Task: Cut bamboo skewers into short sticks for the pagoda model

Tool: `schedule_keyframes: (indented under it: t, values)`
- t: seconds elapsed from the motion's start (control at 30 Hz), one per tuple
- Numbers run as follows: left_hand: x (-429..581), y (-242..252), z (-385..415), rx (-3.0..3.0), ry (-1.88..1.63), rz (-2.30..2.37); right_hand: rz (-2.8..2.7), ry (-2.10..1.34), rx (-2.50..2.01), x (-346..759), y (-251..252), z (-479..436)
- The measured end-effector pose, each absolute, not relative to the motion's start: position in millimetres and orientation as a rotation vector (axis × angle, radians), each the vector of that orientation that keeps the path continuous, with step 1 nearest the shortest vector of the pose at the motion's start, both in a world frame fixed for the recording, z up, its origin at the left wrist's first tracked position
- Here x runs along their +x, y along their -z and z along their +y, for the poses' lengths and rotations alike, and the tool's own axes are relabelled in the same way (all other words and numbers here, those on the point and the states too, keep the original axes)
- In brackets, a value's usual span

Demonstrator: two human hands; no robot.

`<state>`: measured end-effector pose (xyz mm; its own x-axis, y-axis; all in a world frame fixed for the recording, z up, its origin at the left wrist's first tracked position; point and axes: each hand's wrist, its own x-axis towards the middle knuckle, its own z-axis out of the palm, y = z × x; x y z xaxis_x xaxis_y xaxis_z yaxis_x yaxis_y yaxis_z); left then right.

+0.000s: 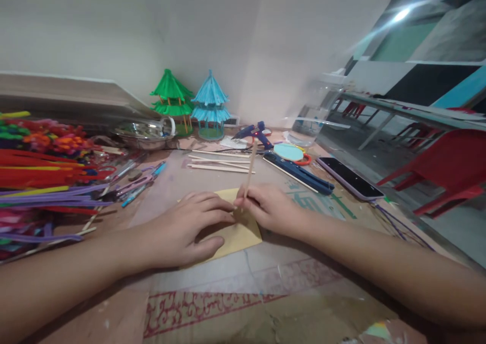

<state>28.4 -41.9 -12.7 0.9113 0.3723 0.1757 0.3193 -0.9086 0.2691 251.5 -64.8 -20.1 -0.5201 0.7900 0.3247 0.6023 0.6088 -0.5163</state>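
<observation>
My right hand pinches a thin wooden stick, which stands nearly upright with its lower end at a sheet of yellow paper. Whether that tip touches the paper is hard to tell. Palm down, my left hand lies on the paper with its fingers stretched out, covering much of the sheet. Its fingertips are close to the foot of the stick. Several similar loose sticks lie just beyond the paper.
At the left are bunches of coloured pipe cleaners and scissors. Small green and blue tiered-roof models stand behind. A glue gun, a pale blue disc, a long dark blue tool and a phone lie at the right.
</observation>
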Motion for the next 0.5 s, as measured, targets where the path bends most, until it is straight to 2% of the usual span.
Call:
schedule_keyframes:
  t: [0.1,0.23,0.4,0.5]
  values:
    - [27.7,14.0,-41.7,2.825,-0.344,0.507,-2.381,-0.534,-0.982,250.5,21.1,-64.7]
    - [27.1,15.3,-40.8,2.841,-0.348,0.516,-2.351,-0.342,-1.118,250.1,21.4,-63.1]
    - [27.5,15.0,-40.1,2.829,-0.340,0.505,-2.394,-0.464,-0.995,251.6,23.1,-61.2]
    - [27.2,15.3,-39.7,2.833,-0.322,0.524,-2.294,-0.345,-1.137,256.3,26.1,-51.3]
